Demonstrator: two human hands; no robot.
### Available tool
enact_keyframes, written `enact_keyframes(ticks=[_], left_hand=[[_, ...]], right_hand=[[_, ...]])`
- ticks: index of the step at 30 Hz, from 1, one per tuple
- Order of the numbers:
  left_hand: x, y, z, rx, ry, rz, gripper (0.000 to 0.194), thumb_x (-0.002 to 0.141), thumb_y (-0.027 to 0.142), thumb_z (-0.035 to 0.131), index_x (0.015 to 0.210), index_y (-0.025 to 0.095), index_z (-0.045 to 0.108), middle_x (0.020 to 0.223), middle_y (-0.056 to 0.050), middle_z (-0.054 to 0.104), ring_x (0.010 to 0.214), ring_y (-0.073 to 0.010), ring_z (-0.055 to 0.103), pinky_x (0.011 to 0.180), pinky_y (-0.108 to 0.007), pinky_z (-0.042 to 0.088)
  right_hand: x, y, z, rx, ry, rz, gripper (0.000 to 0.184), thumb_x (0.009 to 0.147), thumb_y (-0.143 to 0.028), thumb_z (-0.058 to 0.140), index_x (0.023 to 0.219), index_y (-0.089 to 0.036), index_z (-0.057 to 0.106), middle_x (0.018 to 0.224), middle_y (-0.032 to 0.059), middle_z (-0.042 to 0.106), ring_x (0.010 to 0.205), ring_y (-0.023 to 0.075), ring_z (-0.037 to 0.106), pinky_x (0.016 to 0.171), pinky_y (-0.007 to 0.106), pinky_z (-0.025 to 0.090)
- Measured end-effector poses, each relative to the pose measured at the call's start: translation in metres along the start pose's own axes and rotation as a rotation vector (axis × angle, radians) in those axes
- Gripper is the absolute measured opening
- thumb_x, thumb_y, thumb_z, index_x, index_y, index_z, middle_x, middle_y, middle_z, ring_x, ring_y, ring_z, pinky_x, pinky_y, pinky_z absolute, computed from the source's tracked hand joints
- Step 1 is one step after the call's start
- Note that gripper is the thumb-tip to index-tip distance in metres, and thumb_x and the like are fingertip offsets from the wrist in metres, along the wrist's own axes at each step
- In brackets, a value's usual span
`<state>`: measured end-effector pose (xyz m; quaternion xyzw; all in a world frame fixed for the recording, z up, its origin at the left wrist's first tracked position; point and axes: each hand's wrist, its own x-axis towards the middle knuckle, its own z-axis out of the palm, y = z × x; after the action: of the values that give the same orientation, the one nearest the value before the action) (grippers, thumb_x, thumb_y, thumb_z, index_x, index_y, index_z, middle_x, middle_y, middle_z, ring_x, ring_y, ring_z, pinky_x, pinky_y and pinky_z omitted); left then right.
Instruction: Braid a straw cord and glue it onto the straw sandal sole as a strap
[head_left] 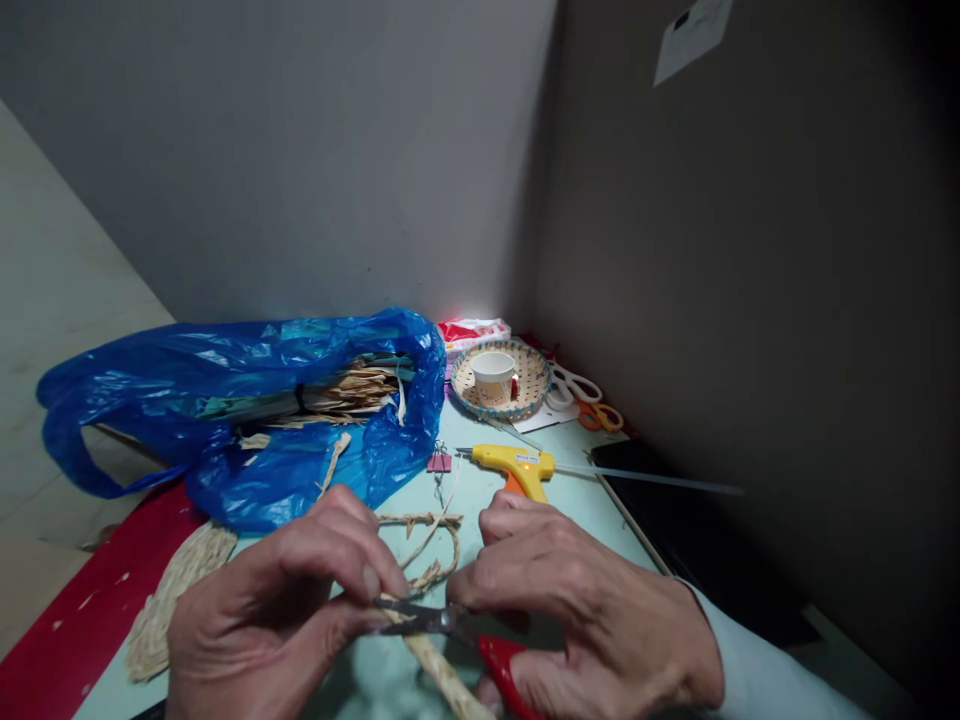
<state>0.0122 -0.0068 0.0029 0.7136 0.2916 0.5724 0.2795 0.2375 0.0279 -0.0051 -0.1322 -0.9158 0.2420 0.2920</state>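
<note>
My right hand (592,600) is closed around the red handles of a pair of scissors (448,620), whose blades point left and stand slightly apart. Between the blades passes a pale twisted fibre cord (442,675), which runs down toward the bottom edge. My left hand (277,600) pinches the cord beside the blade tips, thumb against fingers. Part of the cord is hidden behind my fingers. Beyond the hands, a thin curled piece of braided fibre (455,550) lies on the pale green table top.
A blue plastic bag (247,360) with dried fibre strips (360,390) lies at back left. A woven basket (536,400) holds a paper cup (493,378). Nearby are a yellow glue gun (517,462), white-handled scissors (574,383), a binder clip (439,463) and a woven fibre piece (180,600).
</note>
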Motion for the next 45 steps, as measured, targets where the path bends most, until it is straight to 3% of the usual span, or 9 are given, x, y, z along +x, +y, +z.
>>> enact_keyframes(ticks=[8,14,19,25,30,33,39,42,45], left_hand=[[0.003,-0.002,0.001,-0.077,0.02,-0.099,0.008,0.086,0.028,0.075,0.08,0.024,0.072,0.066,0.0,0.07,0.063,-0.0162,0.061,0.061,-0.029,0.05],[0.001,-0.003,0.001,-0.065,0.024,-0.13,0.006,0.088,0.024,0.073,0.082,0.025,0.072,0.071,-0.001,0.072,0.068,-0.0164,0.064,0.063,-0.026,0.053],[0.001,-0.004,-0.001,-0.06,-0.032,-0.093,0.005,0.089,0.025,0.071,0.085,0.026,0.073,0.072,-0.001,0.072,0.068,-0.017,0.063,0.063,-0.028,0.052],[0.002,-0.003,0.003,-0.085,0.012,-0.1,0.006,0.087,0.025,0.075,0.081,0.025,0.074,0.069,-0.001,0.073,0.066,-0.0168,0.063,0.062,-0.029,0.051],[-0.001,-0.009,-0.002,-0.09,0.006,-0.154,0.006,0.087,0.022,0.074,0.082,0.026,0.073,0.072,0.001,0.073,0.07,-0.0163,0.064,0.064,-0.026,0.053],[-0.003,-0.012,-0.005,-0.095,-0.02,-0.207,0.012,0.085,0.016,0.074,0.083,0.028,0.071,0.076,0.002,0.073,0.074,-0.0154,0.064,0.067,-0.024,0.055],[-0.003,-0.004,0.008,-0.052,0.211,-0.489,0.013,0.073,0.018,0.079,0.069,0.028,0.071,0.071,0.006,0.069,0.067,-0.0115,0.062,0.061,-0.015,0.05],[-0.001,0.0,0.012,-0.063,0.217,-0.51,0.014,0.071,0.017,0.078,0.067,0.029,0.072,0.068,0.007,0.07,0.066,-0.0115,0.062,0.061,-0.014,0.051],[0.001,0.0,0.01,-0.073,0.152,-0.484,0.016,0.072,0.016,0.076,0.068,0.03,0.072,0.068,0.007,0.071,0.066,-0.0125,0.064,0.062,-0.016,0.053]], right_hand=[[-0.003,0.005,0.001,-0.013,-0.046,0.06,0.027,0.098,-0.03,0.045,0.088,-0.015,0.065,0.063,-0.0029,0.048,0.065,0.0147,0.042,0.069,0.032,0.035],[-0.006,0.015,-0.001,0.073,-0.088,0.083,0.042,0.099,-0.054,0.049,0.097,-0.017,0.067,0.066,-0.0027,0.054,0.067,0.0153,0.046,0.069,0.03,0.037],[-0.007,0.015,0.002,0.047,-0.045,0.026,0.024,0.095,-0.039,0.059,0.098,-0.016,0.066,0.069,-0.0026,0.056,0.067,0.0142,0.044,0.069,0.028,0.035],[-0.007,0.009,0.002,0.038,0.018,0.034,0.023,0.091,-0.034,0.055,0.092,-0.014,0.067,0.066,-0.0027,0.051,0.064,0.0142,0.04,0.068,0.03,0.035],[-0.006,0.01,0.0,0.049,-0.032,0.106,0.021,0.095,-0.03,0.051,0.086,-0.016,0.065,0.064,-0.0044,0.045,0.065,0.0135,0.043,0.071,0.03,0.035],[-0.005,0.011,0.002,0.164,-0.017,0.082,0.019,0.096,-0.031,0.054,0.085,-0.017,0.063,0.066,-0.0041,0.05,0.066,0.0134,0.048,0.074,0.03,0.038],[-0.005,0.005,0.005,0.431,-0.016,0.264,0.015,0.092,-0.028,0.052,0.085,-0.019,0.061,0.07,0.0009,0.066,0.064,0.0153,0.058,0.076,0.031,0.049],[-0.007,0.005,0.004,0.401,-0.026,0.224,0.015,0.087,-0.033,0.058,0.083,-0.019,0.061,0.074,0.003,0.067,0.067,0.0165,0.059,0.068,0.029,0.047],[-0.008,0.008,0.006,0.384,0.018,0.223,0.027,0.087,-0.045,0.063,0.081,-0.02,0.06,0.07,-0.0008,0.057,0.064,0.014,0.05,0.06,0.026,0.04]])
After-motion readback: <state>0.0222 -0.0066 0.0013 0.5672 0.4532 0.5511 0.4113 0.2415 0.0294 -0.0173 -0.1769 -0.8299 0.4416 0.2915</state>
